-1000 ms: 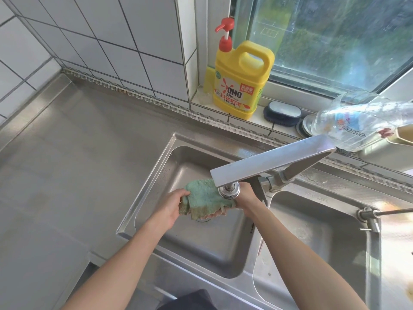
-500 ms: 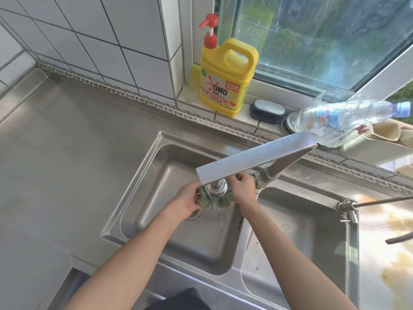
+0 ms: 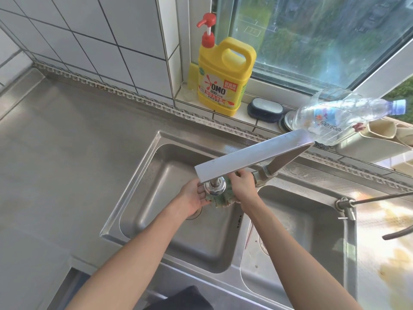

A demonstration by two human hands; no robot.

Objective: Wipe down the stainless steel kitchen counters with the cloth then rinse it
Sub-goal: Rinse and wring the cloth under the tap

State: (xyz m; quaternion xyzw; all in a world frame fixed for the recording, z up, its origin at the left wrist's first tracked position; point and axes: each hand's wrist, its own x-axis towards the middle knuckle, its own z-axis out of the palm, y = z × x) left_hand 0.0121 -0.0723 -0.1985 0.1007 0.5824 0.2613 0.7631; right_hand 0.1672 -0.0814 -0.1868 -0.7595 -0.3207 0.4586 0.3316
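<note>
While the green cloth (image 3: 220, 201) was spread open between your hands a second ago, it is now bunched tight directly under the tap nozzle (image 3: 215, 188), over the left basin (image 3: 156, 180) of the sink. Your left hand (image 3: 193, 196) grips it from the nine o'clock side, fingers curled round the wad; your right hand (image 3: 242, 186) clenches it from three o'clock. That gathering reads as a squeeze or scrub within the rinse, so the wiping looks done and you seem to be on the last step. Whether water is running I cannot tell. The steel table (image 3: 67, 153) stretches away at nine o'clock, and the yellow detergent jug (image 3: 223, 79) stands on the sill at twelve o'clock. Keep the cloth low in the basin so drips stay off the wiped surface.
</note>
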